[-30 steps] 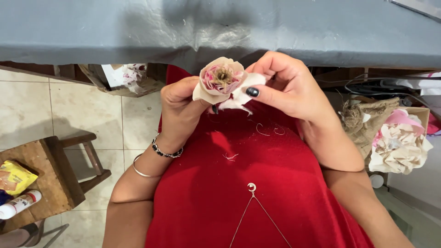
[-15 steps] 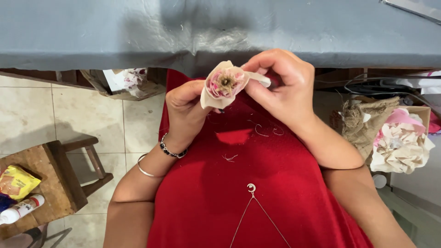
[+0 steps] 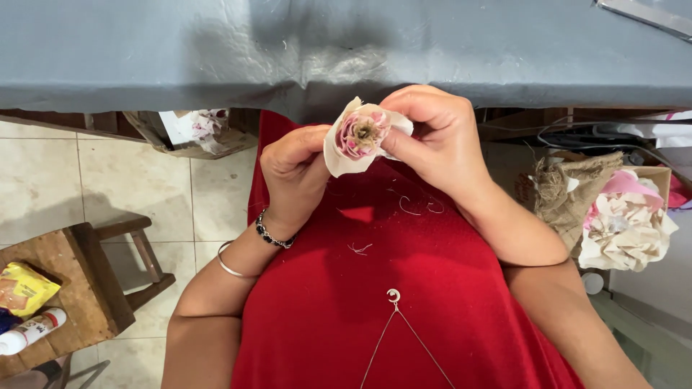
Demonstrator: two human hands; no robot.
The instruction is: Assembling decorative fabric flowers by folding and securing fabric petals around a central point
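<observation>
A rolled fabric flower [image 3: 358,135], cream outside with pink layers and a frayed brown centre, is held over my red dress [image 3: 375,288], just below the grey table edge [image 3: 216,79]. My left hand [image 3: 292,169] pinches its left outer petal with thumb and fingers. My right hand [image 3: 432,137] wraps the flower's right side and base, fingers curled around it. The flower's open face points up toward the camera. Loose threads lie on the dress below it.
A wooden stool [image 3: 68,288] at the lower left carries a yellow packet [image 3: 21,288] and a white tube [image 3: 29,331]. A box [image 3: 194,133] sits under the table on the tiled floor. At the right, burlap [image 3: 566,191] and cream-pink fabric scraps [image 3: 627,223] fill a carton.
Both hands have shifted slightly right and up with the flower. The flower is rolled tighter and its face has turned more toward the camera.
</observation>
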